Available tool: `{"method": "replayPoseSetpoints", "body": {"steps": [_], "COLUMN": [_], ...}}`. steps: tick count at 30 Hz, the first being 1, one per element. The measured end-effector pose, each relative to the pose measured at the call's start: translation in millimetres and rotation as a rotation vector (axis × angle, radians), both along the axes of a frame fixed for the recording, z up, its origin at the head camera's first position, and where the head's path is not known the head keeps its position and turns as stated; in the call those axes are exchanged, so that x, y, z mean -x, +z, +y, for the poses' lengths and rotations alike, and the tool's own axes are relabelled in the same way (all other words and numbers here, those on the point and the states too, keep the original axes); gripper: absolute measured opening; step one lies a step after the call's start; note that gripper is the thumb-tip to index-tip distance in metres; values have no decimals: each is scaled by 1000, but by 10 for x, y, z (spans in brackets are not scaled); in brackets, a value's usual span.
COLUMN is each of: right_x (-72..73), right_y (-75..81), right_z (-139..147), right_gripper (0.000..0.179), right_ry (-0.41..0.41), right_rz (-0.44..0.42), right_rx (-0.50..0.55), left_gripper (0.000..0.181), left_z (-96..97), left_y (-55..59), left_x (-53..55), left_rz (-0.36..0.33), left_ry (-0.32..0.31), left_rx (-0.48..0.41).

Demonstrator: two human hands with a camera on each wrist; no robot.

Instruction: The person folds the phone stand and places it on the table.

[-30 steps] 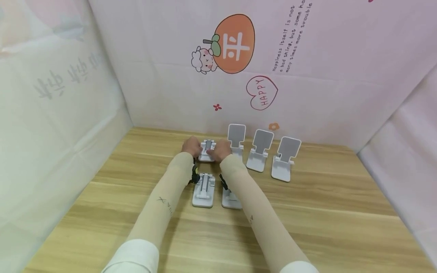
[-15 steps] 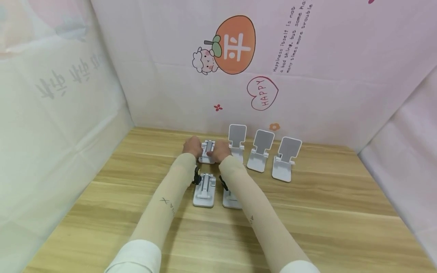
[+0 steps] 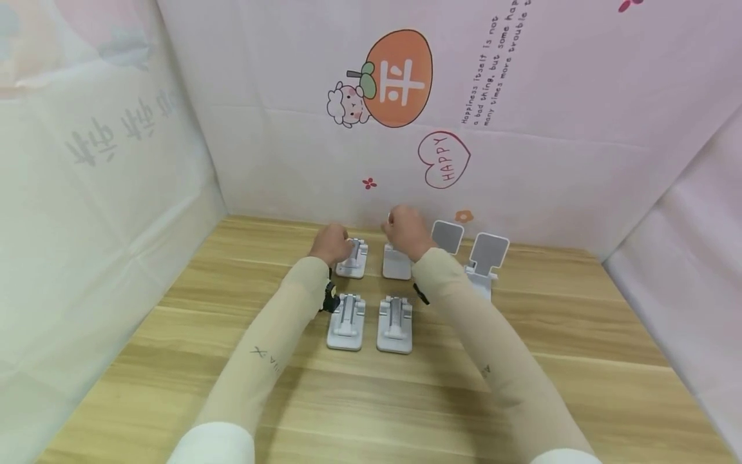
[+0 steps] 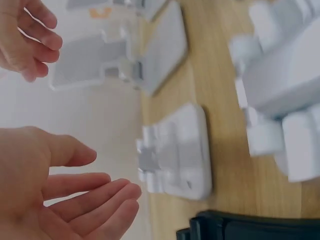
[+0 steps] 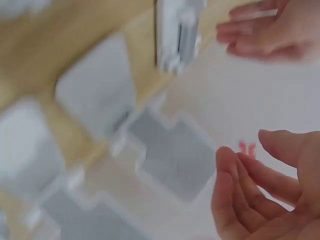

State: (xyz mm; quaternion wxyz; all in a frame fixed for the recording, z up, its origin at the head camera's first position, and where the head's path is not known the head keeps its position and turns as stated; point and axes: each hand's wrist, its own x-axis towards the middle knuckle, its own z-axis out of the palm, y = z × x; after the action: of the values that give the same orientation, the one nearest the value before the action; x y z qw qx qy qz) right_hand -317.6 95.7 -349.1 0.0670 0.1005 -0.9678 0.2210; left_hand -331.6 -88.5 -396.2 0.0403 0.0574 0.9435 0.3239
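My left hand (image 3: 332, 243) is at the left side of a white folded phone stand (image 3: 356, 261) in the back row. In the left wrist view its fingers (image 4: 100, 202) are loosely extended, with a gap to that folded stand (image 4: 185, 155). My right hand (image 3: 409, 232) hovers over an unfolded phone stand (image 3: 397, 265), hiding most of its upright grey plate in the head view. The right wrist view shows that plate (image 5: 175, 155) just beyond the fingertips, the right fingers (image 5: 240, 200) bent slightly and holding nothing.
Two folded phone stands, one at left (image 3: 346, 328) and one at right (image 3: 395, 328), lie in front on the wooden table (image 3: 371, 399). Two more unfolded stands, a nearer one (image 3: 447, 236) and a farther one (image 3: 489, 251), stand to the right. A printed cloth wall (image 3: 290, 161) rises behind.
My right hand has left the back-left folded stand and moved right and up to the unfolded stand beside it. My left hand has stayed near the folded stand.
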Motion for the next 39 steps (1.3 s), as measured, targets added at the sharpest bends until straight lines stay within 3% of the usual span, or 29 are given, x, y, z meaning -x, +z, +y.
{"method": "replayPoseSetpoints", "body": {"steps": [3, 8, 17, 27, 33, 39], "right_x": [0, 46, 153, 203, 154, 92], "right_y": [67, 17, -179, -237, -107, 113], "right_z": [169, 392, 578, 576, 542, 469], "right_gripper": [22, 18, 20, 20, 15, 14], "right_ry": [-1, -23, 3, -44, 0, 64], "right_rz": [89, 119, 100, 89, 89, 130], "right_rx": [-47, -111, -239, 42, 88, 112], "left_gripper": [25, 40, 47, 46, 46, 46], "left_z": [-3, 13, 139, 204, 219, 172], "left_y": [53, 51, -120, -230, -207, -151], "left_x": [-99, -253, -384, -460, -531, -582], "left_rz": [-4, 30, -10, -73, -113, -97], "left_ry": [-72, -180, -245, -202, -147, -107], "left_rx": [-20, -37, -180, -268, -338, -336]}}
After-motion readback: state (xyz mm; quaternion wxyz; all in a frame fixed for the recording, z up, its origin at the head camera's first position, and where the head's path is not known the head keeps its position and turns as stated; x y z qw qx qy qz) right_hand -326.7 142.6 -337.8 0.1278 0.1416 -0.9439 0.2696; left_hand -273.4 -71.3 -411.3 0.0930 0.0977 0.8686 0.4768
